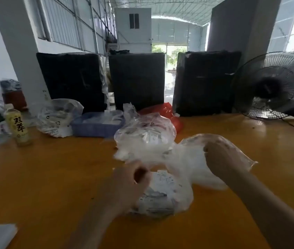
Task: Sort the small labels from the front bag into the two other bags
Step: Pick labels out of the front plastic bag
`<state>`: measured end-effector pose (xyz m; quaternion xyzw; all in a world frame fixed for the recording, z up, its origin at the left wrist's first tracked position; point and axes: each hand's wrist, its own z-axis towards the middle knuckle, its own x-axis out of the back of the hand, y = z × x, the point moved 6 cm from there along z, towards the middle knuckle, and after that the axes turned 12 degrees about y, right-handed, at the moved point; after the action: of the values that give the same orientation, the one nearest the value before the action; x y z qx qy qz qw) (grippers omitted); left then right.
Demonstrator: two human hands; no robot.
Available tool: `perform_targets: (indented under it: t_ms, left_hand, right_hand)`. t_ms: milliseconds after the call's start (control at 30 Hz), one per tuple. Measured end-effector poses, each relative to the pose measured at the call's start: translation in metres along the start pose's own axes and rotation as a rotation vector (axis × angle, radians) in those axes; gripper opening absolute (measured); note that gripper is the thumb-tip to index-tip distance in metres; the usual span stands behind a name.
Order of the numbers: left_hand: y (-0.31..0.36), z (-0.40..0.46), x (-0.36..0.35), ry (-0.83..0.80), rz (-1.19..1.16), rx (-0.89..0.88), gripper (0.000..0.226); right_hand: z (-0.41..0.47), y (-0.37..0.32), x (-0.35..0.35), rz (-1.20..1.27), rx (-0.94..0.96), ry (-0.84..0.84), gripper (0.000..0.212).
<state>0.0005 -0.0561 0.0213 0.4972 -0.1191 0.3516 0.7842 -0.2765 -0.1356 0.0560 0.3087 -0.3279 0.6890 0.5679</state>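
Orange table (34, 186), warehouse behind. Left hand (130, 184) pinches front bag (164, 194) mouth, right hand (221, 157) grips side bag (196, 159) — spread openings wide first.

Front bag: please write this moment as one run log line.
step: sorting labels | left hand: curled at front bag mouth | right hand: inside right bag | middle bag: untouched | table

single head-worn wide-angle view, looking forward and down across the orange bench (43, 177), close over both hands, reaching to black bundles (137, 79) and fan (275, 87) at the far edge.
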Motion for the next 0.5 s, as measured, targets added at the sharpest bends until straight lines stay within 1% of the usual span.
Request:
perform_targets:
  t_ms: [33,67,133,167,200,267,333,433,500]
  left_hand:
    - [0.0,-0.003,-0.014,-0.156,0.12,-0.048,0.011]
    - [-0.005,-0.007,-0.027,-0.271,0.245,-0.089,0.024]
    - [-0.015,-0.018,-0.045,-0.444,0.345,-0.088,0.061]
    - [-0.02,-0.018,-0.049,-0.455,0.409,-0.103,0.07]
    - [-0.02,-0.018,-0.053,-0.444,0.45,-0.143,0.073]
    - [-0.021,-0.018,-0.062,-0.434,0.566,-0.186,0.069]
    - [-0.019,-0.018,-0.067,-0.388,0.621,-0.208,0.066]
    - [-0.016,-0.016,-0.064,-0.288,0.621,-0.242,0.06]
    - [-0.01,-0.014,-0.054,-0.176,0.569,-0.262,0.061]
  right_hand:
    - [0.005,0.009,-0.012,-0.084,-0.013,-0.104,0.017]
    - [0.007,0.013,-0.016,-0.101,-0.028,-0.167,0.014]
    - [0.007,0.017,-0.028,-0.158,-0.027,-0.294,0.012]
    - [0.009,0.017,-0.035,-0.161,-0.025,-0.321,0.009]
    - [0.01,0.019,-0.039,-0.163,-0.036,-0.313,0.008]
    - [0.013,0.024,-0.042,-0.19,-0.047,-0.266,0.017]
    - [0.018,0.035,-0.046,-0.167,-0.069,-0.23,0.024]
    - [0.03,0.043,-0.04,-0.118,-0.076,-0.193,0.032]
    - [0.039,0.041,-0.025,-0.099,-0.067,-0.156,0.037]
